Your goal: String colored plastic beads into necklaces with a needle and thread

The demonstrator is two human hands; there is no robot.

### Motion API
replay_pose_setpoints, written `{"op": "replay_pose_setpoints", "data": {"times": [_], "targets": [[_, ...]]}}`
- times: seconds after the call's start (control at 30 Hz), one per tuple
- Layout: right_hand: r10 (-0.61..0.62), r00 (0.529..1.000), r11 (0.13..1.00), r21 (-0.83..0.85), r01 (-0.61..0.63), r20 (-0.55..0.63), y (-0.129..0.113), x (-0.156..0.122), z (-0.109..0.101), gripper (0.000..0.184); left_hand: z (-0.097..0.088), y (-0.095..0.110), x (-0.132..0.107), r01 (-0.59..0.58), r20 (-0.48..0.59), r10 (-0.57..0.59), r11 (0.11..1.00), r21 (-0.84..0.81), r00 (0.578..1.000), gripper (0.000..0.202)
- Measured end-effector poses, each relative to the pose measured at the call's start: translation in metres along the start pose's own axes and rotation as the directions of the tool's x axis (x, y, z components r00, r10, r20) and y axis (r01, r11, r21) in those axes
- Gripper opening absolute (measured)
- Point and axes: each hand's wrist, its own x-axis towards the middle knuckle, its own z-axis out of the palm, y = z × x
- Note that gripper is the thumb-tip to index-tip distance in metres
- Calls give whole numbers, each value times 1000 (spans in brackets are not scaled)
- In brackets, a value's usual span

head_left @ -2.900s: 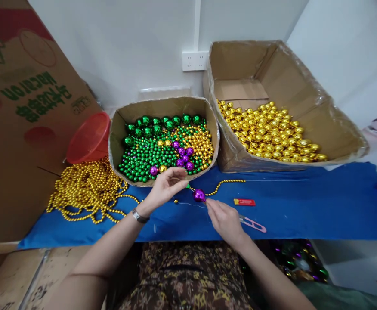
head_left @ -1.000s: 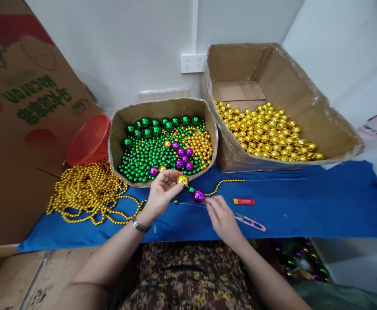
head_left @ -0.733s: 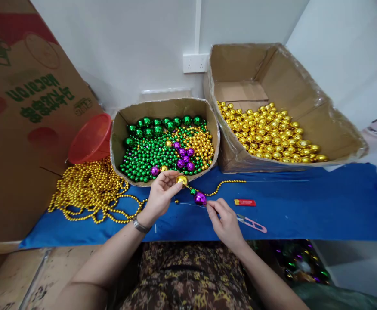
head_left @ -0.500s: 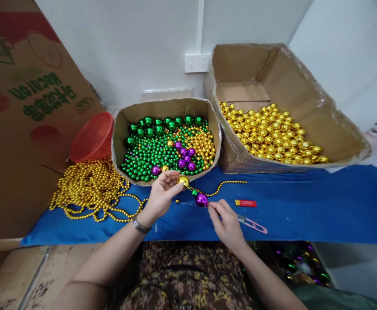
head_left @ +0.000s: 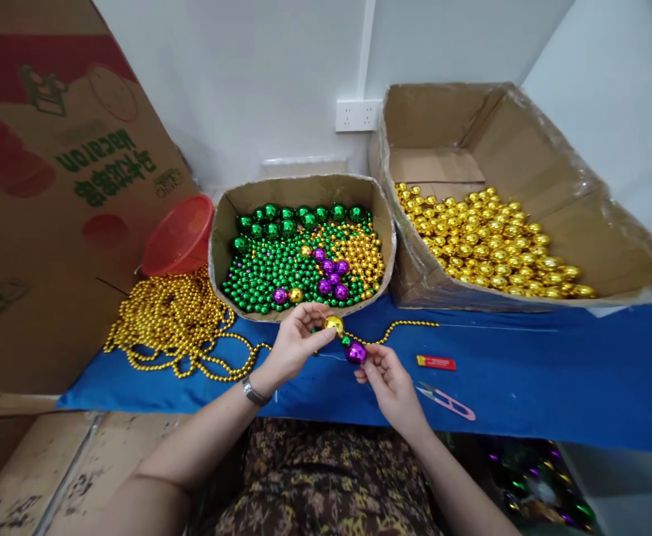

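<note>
My left hand (head_left: 295, 346), a metal watch on its wrist, pinches a large gold bead (head_left: 334, 324) between thumb and fingers. Strung beside it are a small green bead (head_left: 346, 341) and a large purple bead (head_left: 355, 353). At the purple bead's lower right, my right hand (head_left: 391, 388) is closed with its fingertips against the bead's end; any thread in that pinch is too fine to make out. Behind the hands a string of small gold beads (head_left: 398, 324) runs right across the blue cloth and ends in bare thread.
A cardboard box (head_left: 222, 286) of green, gold and purple beads stands before me, and a bigger box (head_left: 415, 275) of gold beads is at right. Gold bead chains (head_left: 164, 320) are heaped left by a red basin (head_left: 178, 237). Pink-handled snips (head_left: 449, 402) and a red lighter (head_left: 436, 362) lie right.
The whole view has shifted, so things appear farther right. My right fingers have come in closer against the purple bead. My left hand keeps its pinch on the gold bead.
</note>
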Motion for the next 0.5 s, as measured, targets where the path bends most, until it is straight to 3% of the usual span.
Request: {"op": "replay_pose_setpoints", "data": {"times": [0.17, 0.23, 0.27, 0.3, 0.33, 0.4, 0.43, 0.5], "targets": [[65, 998, 977, 203, -58, -28, 7, 4, 2, 32, -12, 13, 4, -47, 221, 11, 986, 158, 975, 36], [88, 995, 960, 271, -73, -45, 6, 4, 0, 32, -29, 25, 19, -108, 220, 40, 946, 305, 975, 34], [97, 994, 951, 300, -77, -53, 5, 3, -2, 32, -41, 32, 30, -136, 167, 70, 894, 426, 983, 33], [106, 992, 943, 322, -81, -61, 4, 3, -3, 32, -54, 40, 43, -153, 83, 129, 796, 585, 988, 33], [114, 991, 937, 340, -84, -68, 2, 3, -4, 32, -68, 47, 58, -134, 39, 163, 629, 766, 986, 33], [125, 989, 927, 364, -87, -81, -2, 2, -6, 32, -97, 58, 87, 44, -60, 130, 121, 992, 990, 31], [129, 988, 924, 373, -88, -84, -3, 2, -7, 32, -110, 62, 101, 141, -134, 58, -144, 980, 989, 31], [135, 987, 920, 381, -92, -87, -4, 1, -6, 33, -131, 66, 123, 203, -213, -6, -274, 940, 977, 29]]}}
